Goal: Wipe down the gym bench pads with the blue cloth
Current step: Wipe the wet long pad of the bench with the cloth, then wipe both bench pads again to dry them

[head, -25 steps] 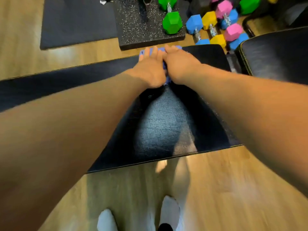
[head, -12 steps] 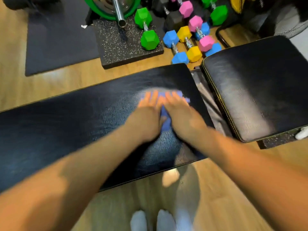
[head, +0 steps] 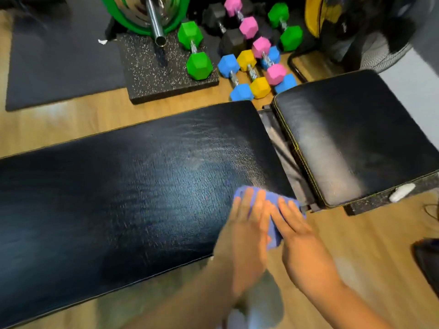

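Both hands dragged the blue cloth [head: 273,210] back from the long pad's [head: 118,198] far edge to its near right corner. Left hand [head: 244,233] and right hand [head: 299,236] now lie flat there, cloth overhanging the edge.

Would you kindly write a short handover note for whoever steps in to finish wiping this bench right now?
Left hand and right hand: both flat on the blue cloth, side by side.
Cloth: at the near right corner of the long pad, next to the gap.
Done: streaks show on the long pad's right end.
Left: whether the long pad's left part and the short pad are wiped cannot be told.
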A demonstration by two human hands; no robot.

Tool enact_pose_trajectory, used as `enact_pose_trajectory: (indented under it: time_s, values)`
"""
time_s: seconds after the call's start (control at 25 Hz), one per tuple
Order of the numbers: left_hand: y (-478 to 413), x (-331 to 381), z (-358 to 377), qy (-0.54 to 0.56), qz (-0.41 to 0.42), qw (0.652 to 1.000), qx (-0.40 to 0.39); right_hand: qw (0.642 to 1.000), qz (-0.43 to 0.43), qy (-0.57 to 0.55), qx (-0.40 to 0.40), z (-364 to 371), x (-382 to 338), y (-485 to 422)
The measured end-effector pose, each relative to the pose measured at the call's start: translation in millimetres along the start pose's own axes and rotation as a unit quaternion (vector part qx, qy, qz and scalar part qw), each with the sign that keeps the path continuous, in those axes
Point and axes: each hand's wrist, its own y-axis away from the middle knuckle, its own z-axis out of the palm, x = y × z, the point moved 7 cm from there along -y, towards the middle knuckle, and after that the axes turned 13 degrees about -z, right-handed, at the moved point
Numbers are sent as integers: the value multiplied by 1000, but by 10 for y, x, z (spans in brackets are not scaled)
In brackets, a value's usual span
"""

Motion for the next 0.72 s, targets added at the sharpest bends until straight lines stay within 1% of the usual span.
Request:
enact_pose_trajectory:
  time_s: [0.04, 0.08, 0.16, 0.24, 0.32, 0.36, 0.4, 0.44, 0.48, 0.52, 0.56, 0.6, 0.68, 0.72]
  values:
    - [37, 67, 1, 3, 3, 1000, -6, 1000, 6, 1, 8, -6, 62, 46]
    - [-66, 37, -57, 6, -1, 1000, 18, 1000, -5, 1, 22, -57, 122, -94]
    - [-559, -201, -191, -20, -29, 999, 40, 998, -32, 20, 40, -258, 238, -699]
    - [-1257, -549, -446, -48, -87, 994, 49, 996, -74, 38, 19, -448, 456, -1559]
    - [-1809, -808, -614, -70, -154, 986, 2, 997, -79, 11, 0, -611, 674, -2265]
    - [-1958, -878, -632, -57, -184, 981, -13, 998, -70, 5, 0, -668, 732, -2445]
    - [-1992, -881, -627, -27, -200, 979, -9, 998, -65, -9, 11, -687, 743, -2466]
    - [-1930, -816, -615, -3, -199, 980, 26, 997, -68, -23, 19, -676, 735, -2355]
    - [-1785, -691, -591, 17, -186, 978, 88, 996, -80, -19, 21, -613, 708, -2132]
    - [-1547, -497, -548, 27, -167, 977, 133, 996, -84, -33, 24, -519, 720, -1801]
    - [-1260, -236, -467, 32, -149, 978, 139, 995, -90, -38, 12, -427, 745, -1405]
    - [-972, 77, -342, 39, -131, 983, 120, 992, -112, -33, -37, -319, 771, -978]
    - [-522, 640, -116, 63, -108, 987, 100, 972, -203, 20, -118, -241, 840, -328]
    - [-450, 912, -93, 95, -105, 986, 94, 958, -245, 69, -129, -310, 958, -133]
